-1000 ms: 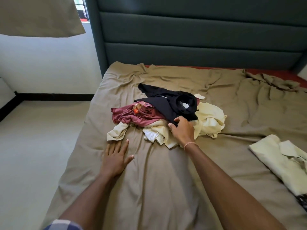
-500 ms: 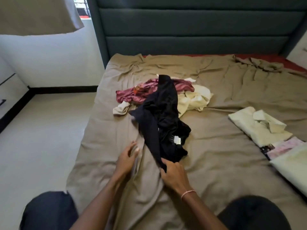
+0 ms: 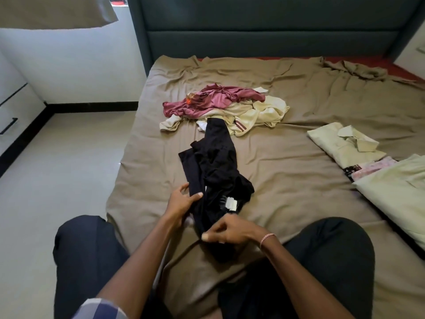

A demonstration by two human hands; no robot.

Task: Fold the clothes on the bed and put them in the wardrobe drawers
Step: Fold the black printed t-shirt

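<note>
A crumpled black garment (image 3: 216,171) with a white label lies stretched from the pile toward me on the brown sheet of the bed (image 3: 287,180). My left hand (image 3: 181,200) grips its left edge, thumb on top of the cloth. My right hand (image 3: 230,233) pinches the near end of the same garment just above my lap. Farther back sits the unfolded pile: a maroon garment (image 3: 213,100) on top of a cream one (image 3: 257,113).
Folded pale green shirts (image 3: 345,143) and a pink patterned piece (image 3: 372,168) lie at the bed's right side. A dark padded headboard (image 3: 264,31) stands behind. White drawers with black handles (image 3: 9,116) are at the far left, across open floor. My knees rest on the bed's near edge.
The black garment has been dragged off the pile toward me. My left hand left the sheet and took its edge; my right hand pulled back to my lap, holding its near end.
</note>
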